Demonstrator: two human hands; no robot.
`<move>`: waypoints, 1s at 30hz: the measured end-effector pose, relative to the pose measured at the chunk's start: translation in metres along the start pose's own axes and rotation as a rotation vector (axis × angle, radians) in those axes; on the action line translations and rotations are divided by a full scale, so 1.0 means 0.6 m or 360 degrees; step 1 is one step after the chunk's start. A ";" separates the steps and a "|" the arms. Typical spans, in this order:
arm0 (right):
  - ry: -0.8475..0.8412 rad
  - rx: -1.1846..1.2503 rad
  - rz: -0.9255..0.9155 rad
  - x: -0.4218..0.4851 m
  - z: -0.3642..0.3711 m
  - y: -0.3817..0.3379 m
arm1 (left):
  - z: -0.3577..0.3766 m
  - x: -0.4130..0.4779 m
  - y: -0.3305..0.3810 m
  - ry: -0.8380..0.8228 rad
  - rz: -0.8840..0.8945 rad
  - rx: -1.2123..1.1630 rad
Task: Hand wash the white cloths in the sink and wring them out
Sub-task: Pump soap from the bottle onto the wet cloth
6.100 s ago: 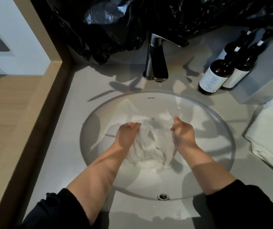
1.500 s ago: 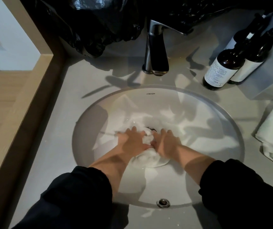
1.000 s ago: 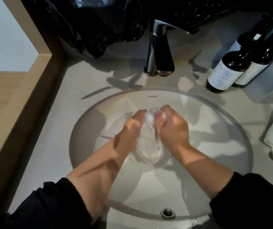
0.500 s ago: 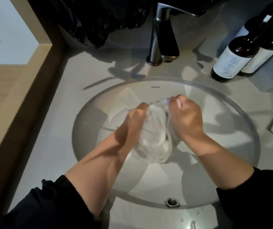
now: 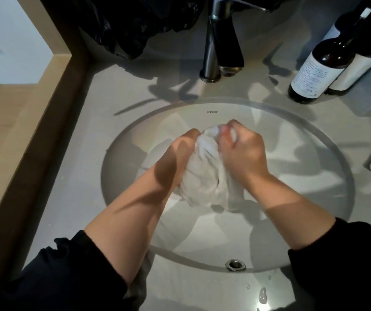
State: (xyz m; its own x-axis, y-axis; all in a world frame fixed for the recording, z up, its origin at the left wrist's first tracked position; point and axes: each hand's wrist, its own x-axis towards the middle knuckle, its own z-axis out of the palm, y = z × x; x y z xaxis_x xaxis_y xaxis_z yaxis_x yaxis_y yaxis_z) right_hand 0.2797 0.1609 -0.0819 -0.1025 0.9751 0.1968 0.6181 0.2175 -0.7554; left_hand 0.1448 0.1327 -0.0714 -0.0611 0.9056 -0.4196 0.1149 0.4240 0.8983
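1. Grey vanity countertop point(image 5: 72, 158) is surrounding the white sink point(image 5: 124, 158).
2. Left hand point(image 5: 177, 151) is gripping the bunched white cloth point(image 5: 202, 178) from its left, fingers curling into it.
3. Cloth is hanging above the basin between both hands, looking soaked: soft, weighty, likely slippery, so firm grips at opposite ends are seeming best for twisting.
4. Right hand point(image 5: 243, 153) is clenching the cloth's upper right end.

We see the white cloth point(image 5: 204, 176) as soft, wet fabric, the sink point(image 5: 303, 153) as glossy, smooth ceramic and the counter point(image 5: 67, 187) as smooth and matt. We note a brushed metal faucet point(image 5: 211, 48), dark glossy bottles point(image 5: 330, 59) with paper labels point(image 5: 310, 79), a shiny crinkled black plastic bag point(image 5: 135, 25) and matt wood trim point(image 5: 29, 153)
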 end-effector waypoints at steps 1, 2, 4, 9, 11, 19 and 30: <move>-0.0130 -0.0018 0.0118 0.016 -0.008 0.014 | -0.004 0.010 0.000 -0.0035 0.0039 0.0123; -0.0309 -0.0106 0.0189 0.031 -0.021 0.030 | -0.008 0.018 0.001 -0.0054 0.0087 0.0244; -0.0717 -0.0251 0.0284 0.046 -0.051 0.057 | -0.018 0.023 0.002 -0.0145 0.0335 0.0912; -0.1663 -0.0893 0.0413 0.042 -0.100 0.074 | -0.031 0.036 -0.043 -0.0695 0.0234 0.1719; -0.1793 -0.1099 0.0408 0.040 -0.097 0.075 | -0.032 0.048 -0.052 -0.0604 0.0207 0.2079; -0.1525 -0.1400 -0.0012 -0.020 0.035 0.072 | 0.018 0.053 -0.088 -0.0451 -0.0227 0.2411; -0.1531 -0.0924 0.0357 0.051 -0.068 0.090 | -0.005 0.028 -0.016 -0.0204 0.0344 0.1083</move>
State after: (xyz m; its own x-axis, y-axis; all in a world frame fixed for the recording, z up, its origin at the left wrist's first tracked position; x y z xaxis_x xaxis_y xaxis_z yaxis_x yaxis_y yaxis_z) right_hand 0.3419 0.2005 -0.0910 -0.3437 0.6735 -0.6544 0.9386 0.2251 -0.2613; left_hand 0.1397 0.1438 -0.0866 0.1449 0.9456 -0.2913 0.7054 0.1077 0.7005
